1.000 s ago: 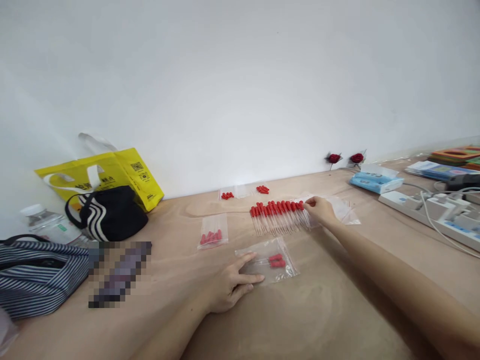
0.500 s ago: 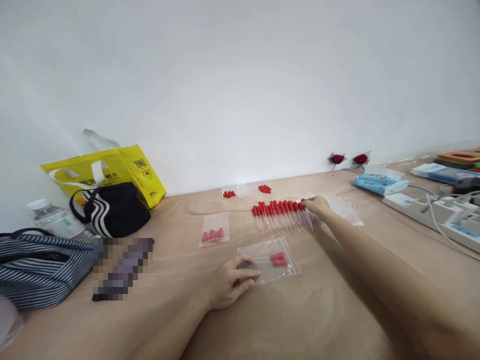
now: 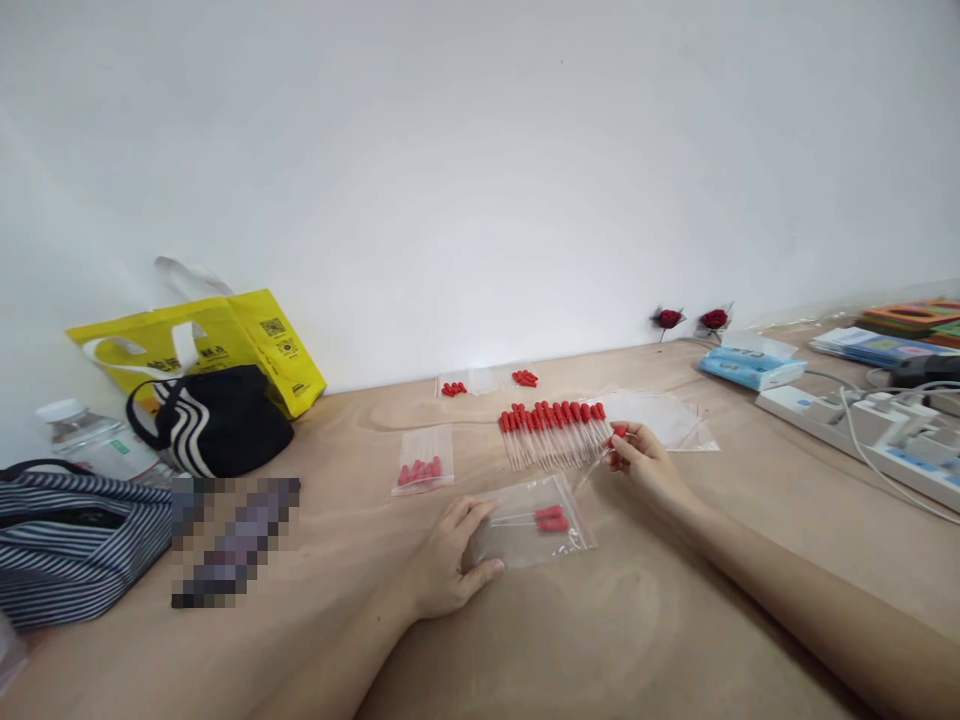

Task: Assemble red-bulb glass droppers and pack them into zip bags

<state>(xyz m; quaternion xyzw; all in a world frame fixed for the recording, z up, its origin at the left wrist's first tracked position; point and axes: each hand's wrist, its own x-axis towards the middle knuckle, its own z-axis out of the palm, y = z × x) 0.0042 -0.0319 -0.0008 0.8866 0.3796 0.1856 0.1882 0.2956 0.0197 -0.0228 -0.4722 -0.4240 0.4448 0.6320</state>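
Between the fingertips of my right hand (image 3: 646, 465) is the red rubber bulb of a dropper (image 3: 619, 432), its clear tube slanting down to the left. Just left of it lies a row of several red-bulbed droppers (image 3: 555, 420), with tubes pointing toward me. My left hand (image 3: 454, 560) rests on the table with thumb and fingers apart, fingertips at the left edge of a clear zip bag (image 3: 517, 545). Inside that bag are two droppers (image 3: 552, 520), bulbs to the right. Another zip bag (image 3: 424, 445) with several red bulbs lies behind my left hand.
Flat clear bags (image 3: 660, 418) lie behind my right hand. Small groups of red bulbs (image 3: 454, 389) sit by the wall. On the left stand a yellow bag (image 3: 289, 340), a black pouch (image 3: 240, 430) and a striped bag (image 3: 82, 540). A tissue pack (image 3: 750, 368) and power strip (image 3: 817, 410) are right.
My right hand has drawn a dropper from the right end of the row and moved it toward me. My left thumb and fingers are spread wider at the bag's edge.
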